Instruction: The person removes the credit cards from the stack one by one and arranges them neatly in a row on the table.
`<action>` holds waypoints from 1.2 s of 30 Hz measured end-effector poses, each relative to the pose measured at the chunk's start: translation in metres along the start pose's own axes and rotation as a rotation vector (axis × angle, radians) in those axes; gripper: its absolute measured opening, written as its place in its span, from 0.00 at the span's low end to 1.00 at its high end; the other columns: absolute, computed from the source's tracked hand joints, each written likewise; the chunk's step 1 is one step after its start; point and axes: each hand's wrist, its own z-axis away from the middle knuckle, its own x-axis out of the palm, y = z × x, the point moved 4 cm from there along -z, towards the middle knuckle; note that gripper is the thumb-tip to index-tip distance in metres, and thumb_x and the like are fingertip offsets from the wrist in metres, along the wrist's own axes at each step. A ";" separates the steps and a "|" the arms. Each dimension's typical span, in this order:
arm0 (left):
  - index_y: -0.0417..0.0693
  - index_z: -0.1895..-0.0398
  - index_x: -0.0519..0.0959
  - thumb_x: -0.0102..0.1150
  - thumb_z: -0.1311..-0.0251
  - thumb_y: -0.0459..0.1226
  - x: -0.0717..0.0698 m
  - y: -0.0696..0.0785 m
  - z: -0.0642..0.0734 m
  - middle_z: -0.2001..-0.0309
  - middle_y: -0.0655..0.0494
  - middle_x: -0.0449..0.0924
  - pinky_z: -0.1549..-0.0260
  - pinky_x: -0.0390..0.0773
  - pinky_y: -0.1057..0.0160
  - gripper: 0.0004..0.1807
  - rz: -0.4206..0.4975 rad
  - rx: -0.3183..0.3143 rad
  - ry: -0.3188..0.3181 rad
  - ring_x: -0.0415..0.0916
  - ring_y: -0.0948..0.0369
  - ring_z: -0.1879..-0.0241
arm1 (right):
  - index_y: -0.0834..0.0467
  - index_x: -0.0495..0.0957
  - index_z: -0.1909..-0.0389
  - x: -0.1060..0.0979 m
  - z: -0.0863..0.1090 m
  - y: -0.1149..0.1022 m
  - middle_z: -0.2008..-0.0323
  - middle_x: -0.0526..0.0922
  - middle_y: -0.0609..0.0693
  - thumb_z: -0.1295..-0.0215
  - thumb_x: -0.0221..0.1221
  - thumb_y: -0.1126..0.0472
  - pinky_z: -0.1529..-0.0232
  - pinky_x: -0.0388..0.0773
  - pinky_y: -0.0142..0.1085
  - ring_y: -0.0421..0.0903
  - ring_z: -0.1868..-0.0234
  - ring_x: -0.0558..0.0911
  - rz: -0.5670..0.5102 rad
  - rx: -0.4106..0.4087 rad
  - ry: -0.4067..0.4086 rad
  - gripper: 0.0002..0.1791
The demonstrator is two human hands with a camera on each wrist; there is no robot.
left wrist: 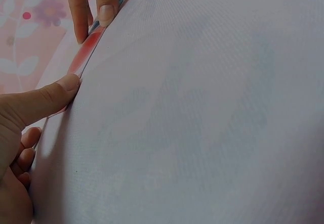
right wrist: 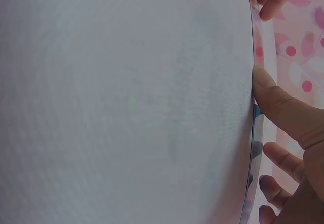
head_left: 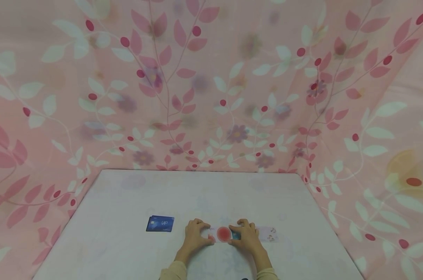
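On the white table lies a pale card with a red circle [head_left: 223, 234], between my two hands. My left hand [head_left: 195, 238] pinches the card's left part, thumb on the near edge and index finger on the far edge. The right hand [head_left: 247, 236] pinches its right end the same way; the thumb [right wrist: 266, 85] presses the near edge. Under and beyond the right hand runs another pale card [head_left: 268, 234] with a small dark print and a teal part. The right hand's other fingers lie curled above it. How the two cards meet is partly hidden.
Left of my hands, blue cards marked VIP [head_left: 161, 224] lie slightly fanned in a small stack. Pink cloth with leaves and flowers [head_left: 197, 97] hangs behind and along both sides of the white table [head_left: 134, 194].
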 end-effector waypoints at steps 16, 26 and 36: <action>0.44 0.56 0.80 0.76 0.65 0.47 -0.013 -0.006 0.006 0.58 0.53 0.76 0.52 0.67 0.50 0.30 0.157 -0.011 0.027 0.69 0.53 0.55 | 0.57 0.78 0.48 0.004 0.002 -0.013 0.53 0.74 0.53 0.52 0.69 0.50 0.56 0.65 0.47 0.50 0.54 0.69 -0.130 -0.048 0.191 0.29; 0.42 0.58 0.79 0.75 0.62 0.37 -0.041 -0.018 0.021 0.58 0.53 0.80 0.51 0.75 0.56 0.24 0.228 -0.003 0.142 0.76 0.52 0.55 | 0.63 0.80 0.55 0.021 0.005 -0.055 0.63 0.81 0.50 0.49 0.68 0.62 0.60 0.77 0.37 0.45 0.63 0.77 -0.255 -0.243 0.279 0.20; 0.42 0.56 0.79 0.74 0.61 0.37 -0.066 -0.031 0.045 0.57 0.52 0.80 0.53 0.76 0.54 0.24 0.140 -0.125 0.148 0.76 0.53 0.55 | 0.66 0.80 0.60 0.041 0.006 -0.094 0.71 0.81 0.53 0.51 0.69 0.65 0.69 0.77 0.30 0.44 0.72 0.78 -0.387 -0.402 0.285 0.16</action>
